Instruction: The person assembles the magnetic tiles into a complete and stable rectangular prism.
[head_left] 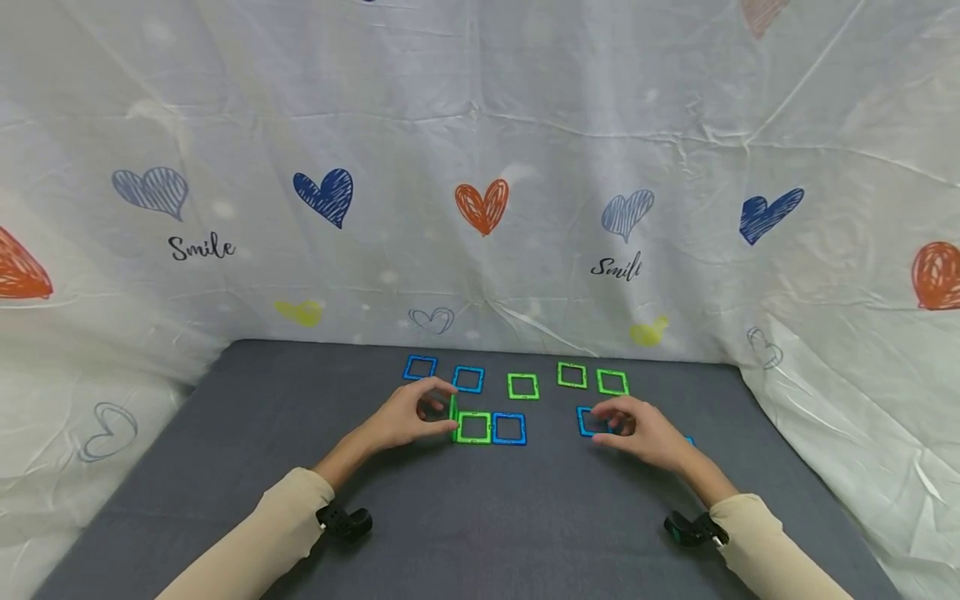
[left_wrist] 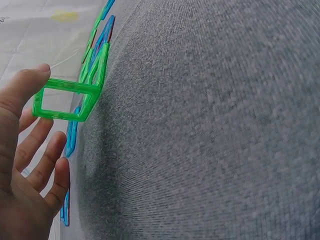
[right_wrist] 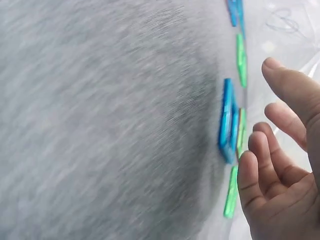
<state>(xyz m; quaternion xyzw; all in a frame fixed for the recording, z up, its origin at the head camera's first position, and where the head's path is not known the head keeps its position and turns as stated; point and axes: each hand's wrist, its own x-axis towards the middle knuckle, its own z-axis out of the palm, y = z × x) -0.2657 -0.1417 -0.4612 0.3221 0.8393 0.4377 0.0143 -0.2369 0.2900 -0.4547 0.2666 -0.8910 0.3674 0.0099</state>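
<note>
My left hand [head_left: 408, 414] pinches a green square magnetic tile frame [head_left: 453, 412] between thumb and fingertips. That tile stands upright along the left edge of a flat green square tile [head_left: 474, 441]; in the left wrist view the two green frames meet at an angle. A blue square tile [head_left: 510, 442] lies flat against the right side of the flat green one. To the right, my right hand [head_left: 637, 429] hovers over another blue square tile [head_left: 580, 422], fingers loosely bent and thumb apart, gripping nothing. Its fingers hide that tile's right part.
Behind lie two blue tiles [head_left: 421, 358] [head_left: 468, 367] at left and green tiles [head_left: 522, 376] [head_left: 572, 364] [head_left: 612, 372] toward the right. A blue piece [head_left: 689, 439] peeks out beside the right wrist. Dark grey cloth [head_left: 525, 517] covers the table, with a printed white curtain [head_left: 405, 250] behind it.
</note>
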